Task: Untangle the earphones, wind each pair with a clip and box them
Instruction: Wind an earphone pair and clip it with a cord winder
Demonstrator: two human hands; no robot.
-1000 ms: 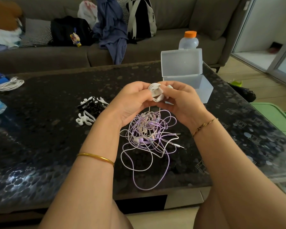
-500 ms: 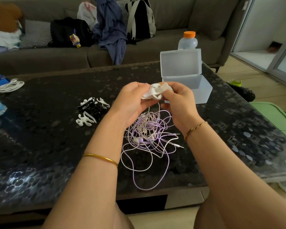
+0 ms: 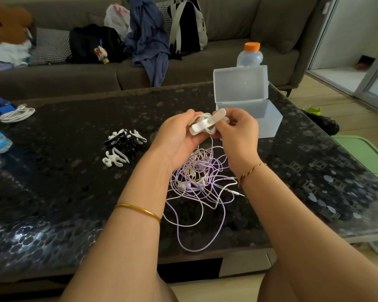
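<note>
The sofa (image 3: pixel 227 62) spans the far side from 10 to 2 o'clock, loaded with bags and clothing. The dark speckled desk (image 3: pixel 63 182) fills the middle ground and carries every task item. The clear box (image 3: pixel 267 122) stands at 1 o'clock, just beyond the hands, with its lid hinged upright. It is judged to be staged there so a finished bundle can go straight in. The tangle of earphones (image 3: pixel 201 182), white and lilac cords interlaced, lies on the desk at 6 o'clock beneath the hands. A thin cord hangs from the bundle toward it; whether the two are joined cannot be told. The spare clips (image 3: pixel 122 147), black and white, sit heaped at 9 o'clock, near the left wrist. Both hands are raised above the desk, close together. The left hand (image 3: pixel 179 136) is curled round the wound pair (image 3: pixel 205 117), cupping the coil so that it cannot spring loose. The right hand (image 3: pixel 238 131) pinches the upper end of the white clip (image 3: pixel 202 126) laid across that coil. The clip's long axis runs from 8 to 2 o'clock, its upper end pointing toward the box. Assessment: the clip is being fastened; boxing is not yet done.
</note>
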